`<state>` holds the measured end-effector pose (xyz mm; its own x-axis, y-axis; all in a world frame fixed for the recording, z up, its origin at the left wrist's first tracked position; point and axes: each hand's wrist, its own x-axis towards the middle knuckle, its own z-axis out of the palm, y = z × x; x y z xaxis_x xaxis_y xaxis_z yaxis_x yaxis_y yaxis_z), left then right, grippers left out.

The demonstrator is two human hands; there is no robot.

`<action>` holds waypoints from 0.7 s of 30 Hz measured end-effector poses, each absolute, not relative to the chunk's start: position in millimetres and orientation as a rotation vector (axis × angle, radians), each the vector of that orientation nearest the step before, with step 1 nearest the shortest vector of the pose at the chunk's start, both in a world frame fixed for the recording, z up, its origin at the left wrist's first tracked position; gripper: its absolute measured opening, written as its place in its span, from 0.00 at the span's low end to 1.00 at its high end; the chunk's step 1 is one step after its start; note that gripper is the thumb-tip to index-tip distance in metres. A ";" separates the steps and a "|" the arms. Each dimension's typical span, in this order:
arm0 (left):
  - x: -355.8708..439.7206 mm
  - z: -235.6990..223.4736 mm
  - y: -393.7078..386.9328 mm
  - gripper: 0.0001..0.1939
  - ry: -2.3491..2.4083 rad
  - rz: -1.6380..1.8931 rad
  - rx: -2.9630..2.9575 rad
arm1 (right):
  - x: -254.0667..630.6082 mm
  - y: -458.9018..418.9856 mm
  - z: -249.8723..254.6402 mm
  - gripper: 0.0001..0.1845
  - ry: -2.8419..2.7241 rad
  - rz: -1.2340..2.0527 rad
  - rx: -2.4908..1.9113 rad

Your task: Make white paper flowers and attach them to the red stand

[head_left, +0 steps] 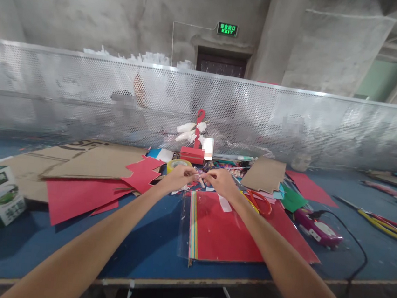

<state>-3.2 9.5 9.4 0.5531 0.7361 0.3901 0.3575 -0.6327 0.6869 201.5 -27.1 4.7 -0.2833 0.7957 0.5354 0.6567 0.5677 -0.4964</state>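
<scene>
Above the red paper pack [225, 231] — both hands met.
Left hand [178, 177] and right hand [221, 183] pinched a small pale paper roll [201, 182] between fingertips, just beyond the pack's far edge — red-handled scissors [261, 203] beside it.

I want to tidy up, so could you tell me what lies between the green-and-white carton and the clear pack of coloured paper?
In the head view, loose red paper sheets and bare blue tabletop.

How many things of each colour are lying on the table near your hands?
Red: 4, a stack of paper sheets, a large loose sheet, a zigzag cut-out, scissors
Brown: 2, a big cardboard sheet, a small cardboard piece
Yellow: 1, a tape roll
Purple: 1, a glue gun
Total: 8
</scene>
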 end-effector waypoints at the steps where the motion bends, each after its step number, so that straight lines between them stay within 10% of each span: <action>1: -3.9 10.5 8.9 0.18 0.871 0.913 2.242 | 201.1 -28.3 5.5 0.28 -2.032 0.252 -1.185; 7: -6.9 12.9 7.8 0.18 0.819 0.870 2.202 | 199.1 -31.3 6.0 0.35 -2.022 0.328 -1.274; 13: -9.7 6.5 17.5 0.17 0.852 0.872 2.147 | 197.3 -31.1 3.7 0.15 -1.949 0.406 -1.081; 21: -9.9 4.9 19.7 0.16 0.882 0.842 2.175 | 199.5 -28.1 4.5 0.14 -2.031 0.248 -1.106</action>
